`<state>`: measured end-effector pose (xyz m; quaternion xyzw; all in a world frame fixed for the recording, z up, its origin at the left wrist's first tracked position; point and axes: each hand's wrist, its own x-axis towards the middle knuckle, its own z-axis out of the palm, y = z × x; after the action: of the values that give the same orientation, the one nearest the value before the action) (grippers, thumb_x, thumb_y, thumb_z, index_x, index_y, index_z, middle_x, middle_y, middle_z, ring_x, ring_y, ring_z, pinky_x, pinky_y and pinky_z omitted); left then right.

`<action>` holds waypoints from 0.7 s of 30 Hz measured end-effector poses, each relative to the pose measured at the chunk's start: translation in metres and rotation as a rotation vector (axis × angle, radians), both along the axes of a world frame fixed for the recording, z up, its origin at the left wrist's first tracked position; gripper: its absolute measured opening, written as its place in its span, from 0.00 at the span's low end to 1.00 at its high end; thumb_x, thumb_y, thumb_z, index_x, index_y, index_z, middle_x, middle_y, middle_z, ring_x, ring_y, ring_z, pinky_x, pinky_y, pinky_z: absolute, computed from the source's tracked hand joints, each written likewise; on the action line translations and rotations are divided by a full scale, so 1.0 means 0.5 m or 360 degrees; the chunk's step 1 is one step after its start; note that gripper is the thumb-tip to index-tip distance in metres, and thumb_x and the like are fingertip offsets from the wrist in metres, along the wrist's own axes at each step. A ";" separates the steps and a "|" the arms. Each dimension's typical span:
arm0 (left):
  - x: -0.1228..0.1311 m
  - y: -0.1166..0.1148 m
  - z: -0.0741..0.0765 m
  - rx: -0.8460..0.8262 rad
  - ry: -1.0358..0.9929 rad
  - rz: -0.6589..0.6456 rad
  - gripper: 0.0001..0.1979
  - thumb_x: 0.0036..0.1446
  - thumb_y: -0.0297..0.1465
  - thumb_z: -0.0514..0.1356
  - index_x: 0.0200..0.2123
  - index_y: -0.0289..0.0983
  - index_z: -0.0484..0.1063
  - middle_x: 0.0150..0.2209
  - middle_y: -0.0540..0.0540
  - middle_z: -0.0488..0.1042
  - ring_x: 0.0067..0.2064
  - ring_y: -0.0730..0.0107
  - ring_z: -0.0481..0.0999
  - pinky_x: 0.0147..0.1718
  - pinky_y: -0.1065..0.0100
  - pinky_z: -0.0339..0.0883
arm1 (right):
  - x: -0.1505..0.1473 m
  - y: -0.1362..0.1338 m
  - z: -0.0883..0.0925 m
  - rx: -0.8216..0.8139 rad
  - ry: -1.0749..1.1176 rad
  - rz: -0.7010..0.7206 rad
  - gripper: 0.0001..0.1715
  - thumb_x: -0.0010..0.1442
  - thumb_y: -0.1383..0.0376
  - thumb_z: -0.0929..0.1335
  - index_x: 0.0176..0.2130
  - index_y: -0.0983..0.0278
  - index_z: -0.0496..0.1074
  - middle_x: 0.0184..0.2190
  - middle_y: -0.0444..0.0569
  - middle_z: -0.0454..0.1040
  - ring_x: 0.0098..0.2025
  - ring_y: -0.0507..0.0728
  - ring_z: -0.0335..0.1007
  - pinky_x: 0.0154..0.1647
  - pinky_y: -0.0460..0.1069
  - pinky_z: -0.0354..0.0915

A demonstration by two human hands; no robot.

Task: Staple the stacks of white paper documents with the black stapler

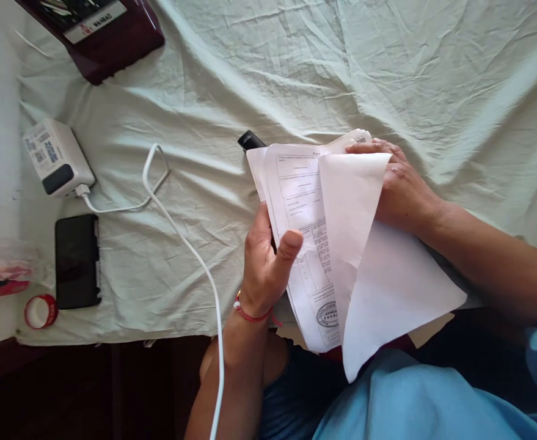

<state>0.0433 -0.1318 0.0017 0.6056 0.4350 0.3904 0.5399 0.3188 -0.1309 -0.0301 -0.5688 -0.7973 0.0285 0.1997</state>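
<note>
My left hand [270, 263] holds a stack of printed papers [298, 201] from its left side, with the thumb lying over the top sheet and the fingers underneath. A round dark stamp [327, 315] shows near the bottom of the printed page. At the upper right corner of the stack, my right hand [401, 183] has its fingers curled on the paper edges. A white sheet [387, 287] is folded over beneath that hand, its blank side showing and its lower end hanging past the bed edge. Partly under the stack's top left corner lies a black object [251, 141], mostly hidden.
A pale green sheet [213, 91] covers the surface. To the left lie a white device [57, 157] with a plugged-in white cable [190, 244], a black phone [76, 261], and a red ring-shaped item [40, 310]. A dark maroon object [121, 46] stands at the top left.
</note>
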 end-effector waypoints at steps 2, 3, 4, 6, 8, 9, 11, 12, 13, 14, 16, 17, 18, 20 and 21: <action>-0.009 0.007 -0.004 0.0015 0.0009 -0.0128 0.43 0.60 0.66 0.68 0.64 0.42 0.74 0.57 0.35 0.83 0.61 0.41 0.84 0.62 0.46 0.80 | 0.000 0.000 -0.002 0.0008 0.0036 -0.0049 0.17 0.77 0.62 0.66 0.55 0.59 0.82 0.62 0.55 0.82 0.73 0.64 0.73 0.81 0.64 0.61; -0.012 0.009 -0.007 0.0034 0.0025 -0.0173 0.47 0.56 0.66 0.72 0.66 0.42 0.71 0.60 0.34 0.81 0.63 0.39 0.82 0.64 0.44 0.78 | 0.000 0.000 -0.002 0.0011 0.0057 -0.0065 0.19 0.77 0.61 0.65 0.59 0.59 0.81 0.63 0.54 0.81 0.72 0.64 0.73 0.81 0.65 0.61; -0.014 0.009 -0.009 0.0063 0.0052 -0.0192 0.51 0.52 0.66 0.75 0.68 0.42 0.69 0.63 0.33 0.79 0.66 0.37 0.80 0.67 0.42 0.76 | 0.000 0.000 -0.002 0.0002 0.0073 -0.0065 0.21 0.78 0.61 0.64 0.63 0.58 0.79 0.65 0.52 0.81 0.72 0.64 0.73 0.80 0.65 0.62; -0.012 0.003 -0.012 0.0132 0.0123 -0.0184 0.61 0.44 0.64 0.80 0.72 0.43 0.64 0.69 0.31 0.74 0.72 0.33 0.74 0.72 0.39 0.71 | -0.001 0.001 -0.001 -0.0048 0.0075 -0.0034 0.22 0.79 0.61 0.63 0.65 0.56 0.78 0.65 0.49 0.81 0.73 0.64 0.72 0.80 0.66 0.61; -0.008 -0.010 -0.013 0.0189 0.0227 -0.0116 0.67 0.39 0.60 0.84 0.76 0.44 0.60 0.73 0.30 0.69 0.77 0.31 0.67 0.75 0.37 0.65 | -0.001 0.001 0.000 -0.0089 0.0061 -0.0015 0.21 0.79 0.61 0.64 0.62 0.53 0.80 0.65 0.45 0.81 0.73 0.64 0.71 0.80 0.67 0.60; -0.007 -0.018 -0.012 0.0207 0.0287 -0.0059 0.67 0.40 0.57 0.85 0.77 0.45 0.59 0.75 0.30 0.67 0.79 0.31 0.64 0.77 0.36 0.63 | -0.002 0.002 0.000 -0.0091 0.0051 -0.0007 0.20 0.79 0.62 0.64 0.61 0.53 0.81 0.66 0.44 0.80 0.74 0.64 0.71 0.80 0.67 0.59; -0.005 -0.030 -0.010 0.0209 0.0380 0.0073 0.61 0.46 0.52 0.84 0.76 0.47 0.59 0.75 0.32 0.67 0.80 0.34 0.63 0.78 0.37 0.62 | -0.003 0.002 0.000 -0.0070 0.0032 0.0008 0.21 0.79 0.62 0.63 0.61 0.52 0.81 0.66 0.43 0.80 0.74 0.63 0.71 0.79 0.67 0.60; -0.006 -0.033 -0.008 0.0187 0.0384 0.0121 0.56 0.51 0.50 0.83 0.75 0.47 0.61 0.74 0.34 0.68 0.79 0.36 0.65 0.77 0.38 0.63 | -0.003 0.002 -0.001 -0.0053 0.0026 0.0011 0.22 0.80 0.62 0.62 0.62 0.52 0.81 0.66 0.43 0.80 0.73 0.63 0.71 0.78 0.67 0.60; -0.008 -0.034 -0.007 0.0150 0.0354 0.0143 0.50 0.55 0.50 0.81 0.74 0.47 0.63 0.73 0.34 0.69 0.77 0.38 0.68 0.76 0.39 0.66 | -0.003 0.002 -0.001 -0.0040 0.0020 0.0009 0.23 0.80 0.62 0.61 0.62 0.52 0.81 0.66 0.43 0.80 0.73 0.64 0.71 0.78 0.68 0.60; -0.010 -0.033 -0.005 0.0107 0.0298 0.0140 0.47 0.58 0.50 0.79 0.72 0.47 0.64 0.72 0.35 0.71 0.75 0.40 0.72 0.73 0.41 0.69 | -0.003 0.001 -0.001 -0.0033 0.0015 0.0006 0.24 0.81 0.63 0.61 0.62 0.51 0.81 0.66 0.43 0.80 0.73 0.64 0.71 0.77 0.68 0.60; -0.014 -0.029 -0.002 0.0054 0.0194 0.0083 0.46 0.57 0.54 0.79 0.70 0.46 0.65 0.70 0.34 0.72 0.71 0.41 0.75 0.69 0.43 0.74 | -0.003 0.001 -0.001 -0.0038 0.0018 -0.0008 0.24 0.80 0.63 0.61 0.62 0.51 0.82 0.66 0.44 0.80 0.73 0.63 0.71 0.77 0.68 0.60; -0.015 -0.027 0.000 0.0064 0.0188 0.0048 0.48 0.53 0.56 0.80 0.70 0.45 0.66 0.69 0.34 0.72 0.71 0.39 0.75 0.69 0.43 0.74 | -0.003 0.001 -0.001 -0.0041 0.0026 -0.0018 0.24 0.80 0.63 0.61 0.62 0.51 0.82 0.66 0.44 0.80 0.73 0.63 0.71 0.77 0.67 0.60; -0.015 -0.026 0.002 0.0101 0.0227 0.0026 0.51 0.48 0.57 0.82 0.68 0.45 0.68 0.67 0.34 0.73 0.71 0.37 0.74 0.70 0.41 0.72 | -0.003 0.002 -0.001 -0.0044 0.0035 -0.0031 0.23 0.80 0.62 0.62 0.62 0.51 0.81 0.66 0.45 0.81 0.72 0.62 0.72 0.77 0.67 0.61; -0.012 -0.027 0.006 0.0204 0.0409 0.0040 0.54 0.38 0.56 0.85 0.64 0.42 0.70 0.64 0.35 0.74 0.73 0.30 0.70 0.72 0.35 0.68 | -0.004 0.002 -0.001 -0.0038 0.0047 -0.0054 0.22 0.79 0.62 0.63 0.62 0.53 0.81 0.65 0.46 0.81 0.72 0.63 0.72 0.77 0.66 0.61; -0.010 -0.029 0.008 0.0228 0.0518 0.0071 0.53 0.37 0.55 0.86 0.62 0.41 0.71 0.62 0.35 0.74 0.73 0.28 0.69 0.72 0.32 0.66 | -0.006 0.002 -0.001 -0.0031 0.0045 -0.0062 0.22 0.80 0.62 0.63 0.62 0.54 0.81 0.65 0.46 0.81 0.72 0.63 0.73 0.77 0.67 0.61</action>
<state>0.0383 -0.1460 0.0057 0.6879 0.5012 0.3290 0.4091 0.3160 -0.1299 -0.0305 -0.5856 -0.7829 0.0403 0.2060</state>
